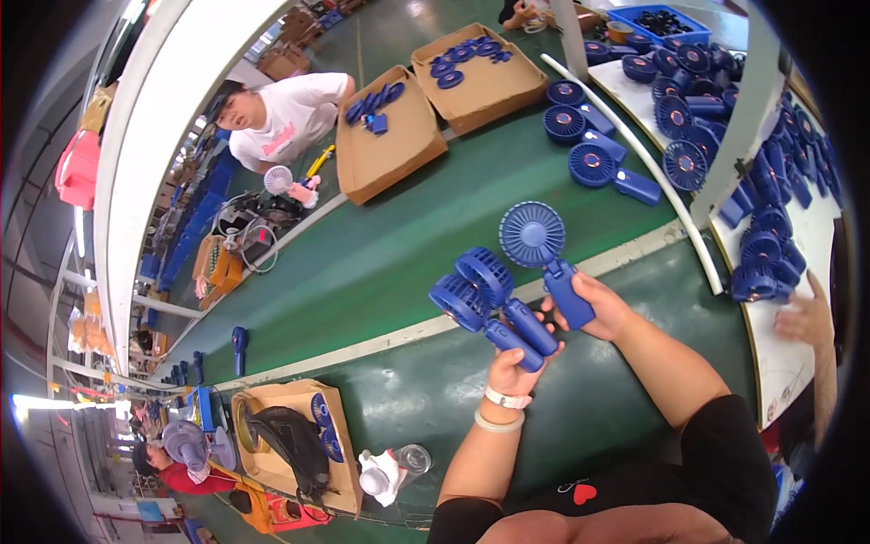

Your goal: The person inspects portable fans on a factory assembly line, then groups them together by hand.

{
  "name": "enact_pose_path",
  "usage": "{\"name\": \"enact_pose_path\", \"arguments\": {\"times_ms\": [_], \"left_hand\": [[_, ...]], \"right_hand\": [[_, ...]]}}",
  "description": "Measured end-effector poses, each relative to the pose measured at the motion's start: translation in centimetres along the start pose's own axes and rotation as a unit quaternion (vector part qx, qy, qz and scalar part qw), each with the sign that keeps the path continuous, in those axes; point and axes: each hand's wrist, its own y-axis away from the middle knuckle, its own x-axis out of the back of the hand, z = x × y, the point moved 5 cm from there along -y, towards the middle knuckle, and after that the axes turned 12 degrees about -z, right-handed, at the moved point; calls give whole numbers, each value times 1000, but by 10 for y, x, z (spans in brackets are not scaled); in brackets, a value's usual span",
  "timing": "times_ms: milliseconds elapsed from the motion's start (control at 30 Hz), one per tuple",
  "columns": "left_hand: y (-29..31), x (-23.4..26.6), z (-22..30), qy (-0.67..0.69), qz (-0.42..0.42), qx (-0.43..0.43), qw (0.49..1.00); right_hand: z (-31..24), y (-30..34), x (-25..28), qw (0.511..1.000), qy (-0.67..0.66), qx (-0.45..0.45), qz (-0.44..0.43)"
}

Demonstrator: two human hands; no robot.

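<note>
Green conveyor belting (381, 263) fills the middle of the scene, running between a white overhead beam (154, 145) on the left and a white worktable (797, 299) on the right that is heaped with blue handheld fans (707, 100). Two shallow cardboard trays (390, 154) sit on the belt's far side, each carrying a few blue fan parts, and a person in a white shirt (290, 113) leans in beside them. A third cardboard box (281, 435) with a black bag in it rests at the near left edge, just beside a small white fan (381, 473). Three more blue fans (607, 168) lie loose on the belt near a white rail. Another person's hand (805, 317) rests flat on the worktable at far right. At centre, above the belt, the left hand (515, 367) is closed around the handles of two blue fans (485, 295), their round grilles side by side and tilted up to the left. The right hand (598, 308) is wrapped around the handle of a single blue fan (535, 238), its grille raised upright just beside the other two. A white wristband and a pale bangle (503, 408) circle the left wrist.
</note>
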Motion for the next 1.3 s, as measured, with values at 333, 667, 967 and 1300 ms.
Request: {"name": "enact_pose_path", "arguments": {"times_ms": [333,667,967,1300], "left_hand": [[2,6,3,34,-17,-22,999],[2,9,3,52,0,-34,998],[1,7,5,38,-3,-26,999],[3,3,3,17,-18,0,1000]], "right_hand": [[-4,1,6,1000,-6,13,25],[-6,3,10,999,-32,5,31],[-7,-1,4,999,-26,3,22],[-4,-1,1,999,-25,-1,23]]}}
